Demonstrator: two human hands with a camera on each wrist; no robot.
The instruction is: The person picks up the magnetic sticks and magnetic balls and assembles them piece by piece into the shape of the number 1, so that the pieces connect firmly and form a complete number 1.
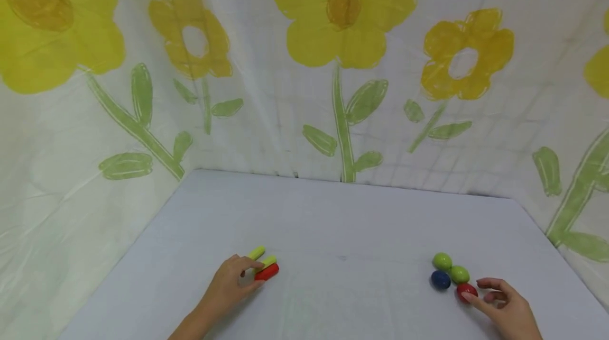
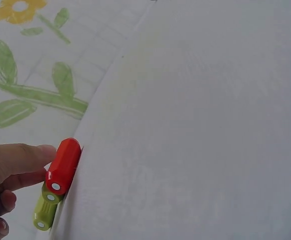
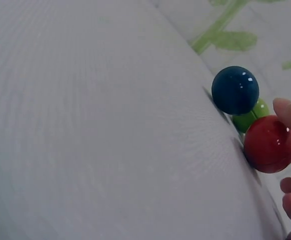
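On the left side of the table, my left hand (image 1: pixel 230 283) bends over a short red rod (image 1: pixel 268 272) and two yellow-green rods (image 1: pixel 257 252). Its thumb is at the side of the red rod, and the index fingertip is over the nearer yellow-green one. White dots mark the rod ends in the left wrist view. On the right, my right hand (image 1: pixel 510 309) has its thumb at a glossy red ball (image 1: pixel 466 292), with the other fingers apart from it. Beside that lie a dark blue ball (image 1: pixel 440 280) and two green balls (image 1: pixel 442 261), one largely hidden in the right wrist view.
A pale cloth-like surface covers the table (image 1: pixel 342 223). Behind it and at both sides hangs a white sheet (image 1: pixel 266 107) painted with yellow flowers (image 1: pixel 342 44) and green leaves. A wide stretch of table separates the rods from the balls.
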